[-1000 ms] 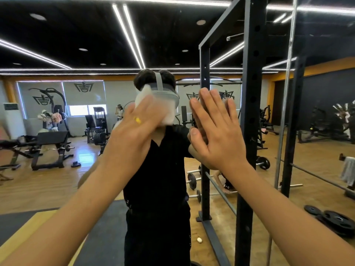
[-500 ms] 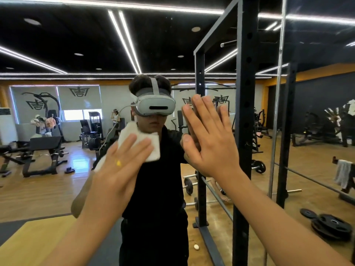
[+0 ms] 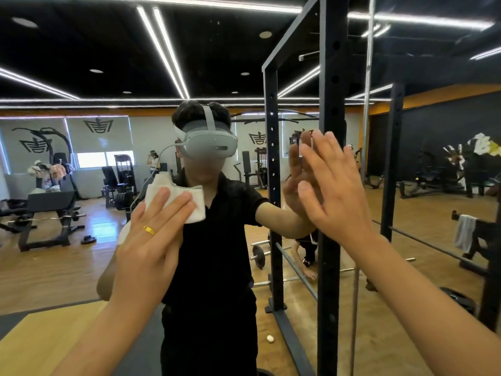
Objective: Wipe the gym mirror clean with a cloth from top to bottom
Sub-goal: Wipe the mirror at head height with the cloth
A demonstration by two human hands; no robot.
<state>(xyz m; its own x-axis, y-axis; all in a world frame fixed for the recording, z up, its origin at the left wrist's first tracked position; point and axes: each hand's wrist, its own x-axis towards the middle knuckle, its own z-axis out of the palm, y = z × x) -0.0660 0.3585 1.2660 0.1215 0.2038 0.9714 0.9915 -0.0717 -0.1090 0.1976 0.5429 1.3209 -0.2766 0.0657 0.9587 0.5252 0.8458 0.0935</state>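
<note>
Since the earlier views the left hand and its cloth have travelled down the mirror, from the level of the reflected headset to the level of the reflected shoulder. The right hand has kept its place on the glass.

Left hand: fingers straight and together, pressing the white folded cloth flat against the mirror, with a gold ring on one finger. The cloth lies under the fingertips and juts out beyond them, up and to the right, its long axis roughly level.

Right hand: fingers straight and spread, holding nothing, the palm set against the glass and meeting its own reflection. It lies to the right of the cloth and slightly higher, and is judged to be a brace.

The glass yet to be covered lies below the cloth, toward the left wrist, so the stroke is judged to run downward, with the left hand as the working hand.

The mirror gives a sharp reflection of the gym. No streaks or smears can be made out, so wiped and unwiped areas cannot be told apart.
</note>
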